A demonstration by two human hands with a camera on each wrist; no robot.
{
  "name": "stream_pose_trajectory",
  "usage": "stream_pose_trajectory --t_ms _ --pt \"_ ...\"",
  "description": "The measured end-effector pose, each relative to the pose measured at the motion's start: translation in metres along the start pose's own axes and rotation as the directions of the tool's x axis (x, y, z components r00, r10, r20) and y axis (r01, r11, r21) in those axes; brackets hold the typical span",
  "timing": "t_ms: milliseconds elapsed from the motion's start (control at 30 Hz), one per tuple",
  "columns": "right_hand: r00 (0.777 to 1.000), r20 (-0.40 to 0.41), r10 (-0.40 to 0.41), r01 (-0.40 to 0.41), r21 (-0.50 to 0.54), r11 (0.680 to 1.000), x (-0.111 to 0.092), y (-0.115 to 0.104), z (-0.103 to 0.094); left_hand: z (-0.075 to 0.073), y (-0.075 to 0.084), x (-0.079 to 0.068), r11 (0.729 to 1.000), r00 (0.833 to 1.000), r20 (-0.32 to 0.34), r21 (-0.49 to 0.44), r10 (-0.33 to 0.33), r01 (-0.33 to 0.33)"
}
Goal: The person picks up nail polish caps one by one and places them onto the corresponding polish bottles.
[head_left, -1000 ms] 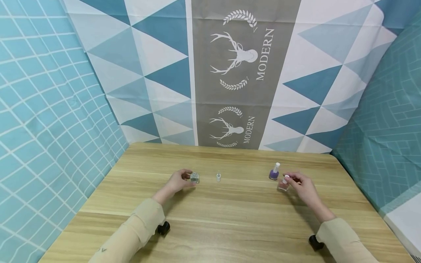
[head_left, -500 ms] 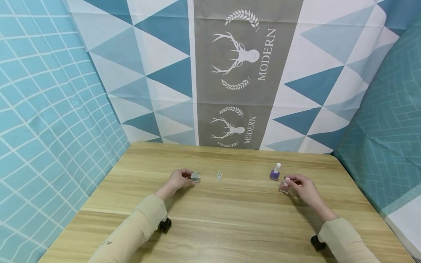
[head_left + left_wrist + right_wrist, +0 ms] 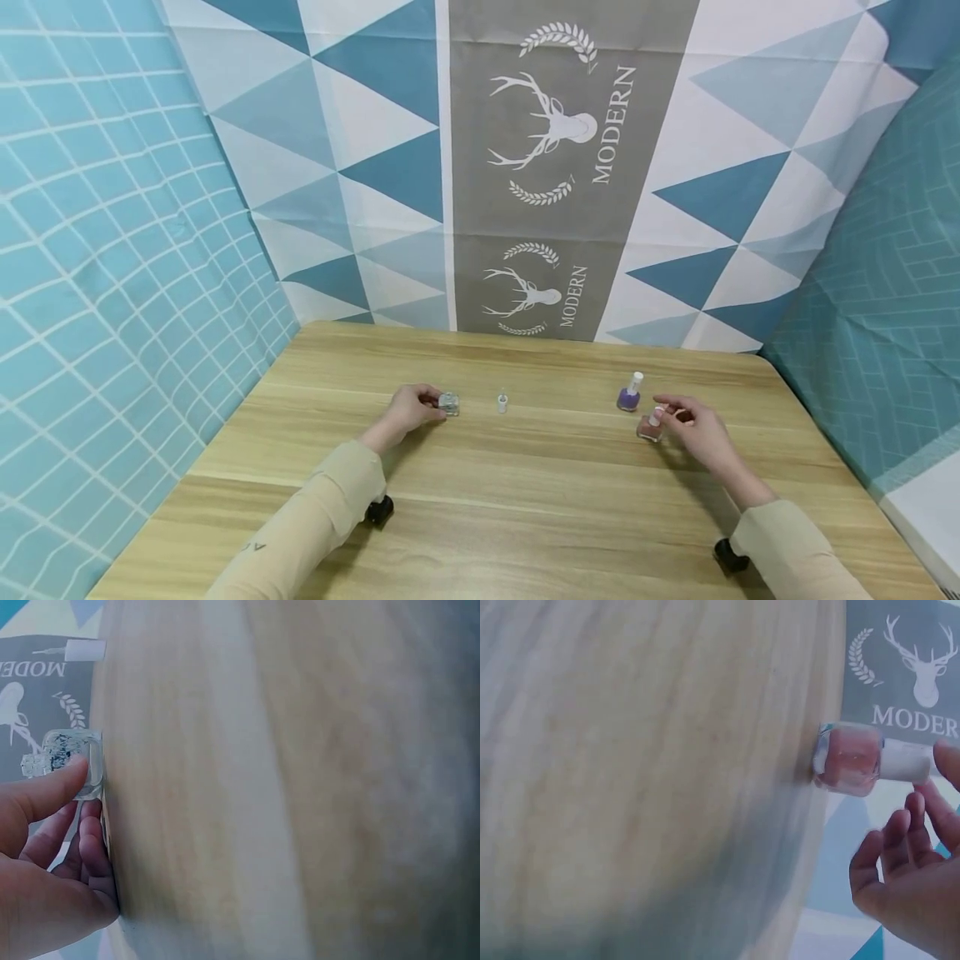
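My left hand (image 3: 411, 412) holds a small clear glass nail polish bottle (image 3: 91, 763) at the table's left-middle, thumb across its near side and fingers behind. No cap is on its neck. To its right, a white brush cap (image 3: 502, 404) stands on the table, brush pointing up. My right hand (image 3: 697, 429) has thumb and index finger at the white cap of a pink nail polish bottle (image 3: 850, 759), pinching the cap's top; the other fingers curl loosely. That bottle stands upright on the wood. Just behind it is a purple nail polish bottle (image 3: 628, 399) with a white cap, untouched.
The wooden table (image 3: 480, 517) runs back to a patterned cloth wall (image 3: 525, 167). Blue checked cloth (image 3: 112, 250) hangs at the left, teal cloth (image 3: 877, 275) at the right. A white block (image 3: 930, 508) lies beyond the right edge. Black wrist devices sit under both sleeves.
The head view has shifted slightly, moving everything a little to the right. My left thumb has drawn in against the clear bottle. My right hand and the pink bottle keep their places.
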State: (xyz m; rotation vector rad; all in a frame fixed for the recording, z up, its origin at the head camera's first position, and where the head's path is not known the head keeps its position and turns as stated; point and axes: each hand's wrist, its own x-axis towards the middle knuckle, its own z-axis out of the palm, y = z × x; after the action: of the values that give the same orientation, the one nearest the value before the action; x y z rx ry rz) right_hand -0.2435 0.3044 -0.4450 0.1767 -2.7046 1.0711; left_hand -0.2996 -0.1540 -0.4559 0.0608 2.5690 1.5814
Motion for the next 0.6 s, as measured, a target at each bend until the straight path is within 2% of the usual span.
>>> stream_pose_trajectory --t_ms 133,300,467,600 --pt "0.994 -0.1 -0.035 0.032 -0.029 0.999 -0.001 -0.011 -0.002 0.001 0.001 0.0 1.0 1.0 -0.003 0.01 -0.001 0.001" --pt "0.973 -0.198 -0.115 0.113 -0.021 0.993 0.0 -0.034 -0.002 0.0 0.003 -0.001 1.0 1.0 -0.016 0.03 -0.007 0.008" --pt "0.973 -0.186 -0.137 0.147 0.042 0.988 0.002 -0.057 0.004 0.001 0.004 -0.002 0.999 1.0 -0.021 0.043 -0.011 0.012" --pt "0.981 -0.157 -0.114 0.13 0.1 0.986 0.004 -0.071 0.013 0.001 0.003 -0.002 0.999 1.0 -0.02 0.047 -0.004 0.004"
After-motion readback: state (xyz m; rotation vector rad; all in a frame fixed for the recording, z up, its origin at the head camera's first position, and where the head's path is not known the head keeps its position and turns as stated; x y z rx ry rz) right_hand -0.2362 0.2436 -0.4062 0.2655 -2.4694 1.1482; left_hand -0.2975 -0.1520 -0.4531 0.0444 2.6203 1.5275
